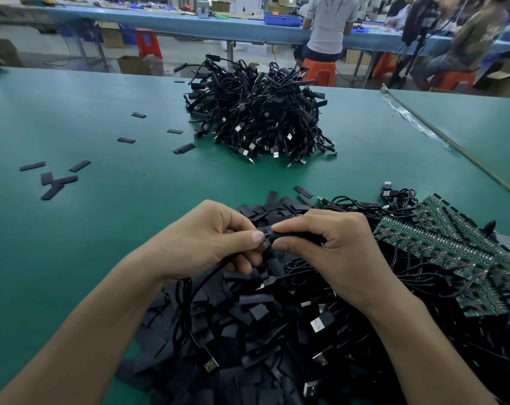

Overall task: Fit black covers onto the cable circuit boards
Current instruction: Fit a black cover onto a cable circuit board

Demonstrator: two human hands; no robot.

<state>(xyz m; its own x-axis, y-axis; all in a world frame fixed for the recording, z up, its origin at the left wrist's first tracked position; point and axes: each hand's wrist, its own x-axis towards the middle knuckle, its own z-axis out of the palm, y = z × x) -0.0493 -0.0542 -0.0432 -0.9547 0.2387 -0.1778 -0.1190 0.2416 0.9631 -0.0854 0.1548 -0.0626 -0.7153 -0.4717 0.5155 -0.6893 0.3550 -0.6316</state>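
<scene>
My left hand (210, 241) pinches a black cable (189, 290) near its board end, and the cable hangs down to a USB plug (210, 366). My right hand (329, 247) grips a black cover (294, 235) that sits over that end, fingertips of both hands almost touching. Under my hands lies a heap of loose black covers (248, 323). Green circuit boards with cables (452, 247) lie at the right. The board inside the cover is hidden.
A big pile of covered cables (262, 118) sits mid-table on the green mat (102, 118). Stray covers (58, 179) are scattered at the left. A metal strip (452, 144) runs along the right. People sit on orange stools (321, 71) at a far bench.
</scene>
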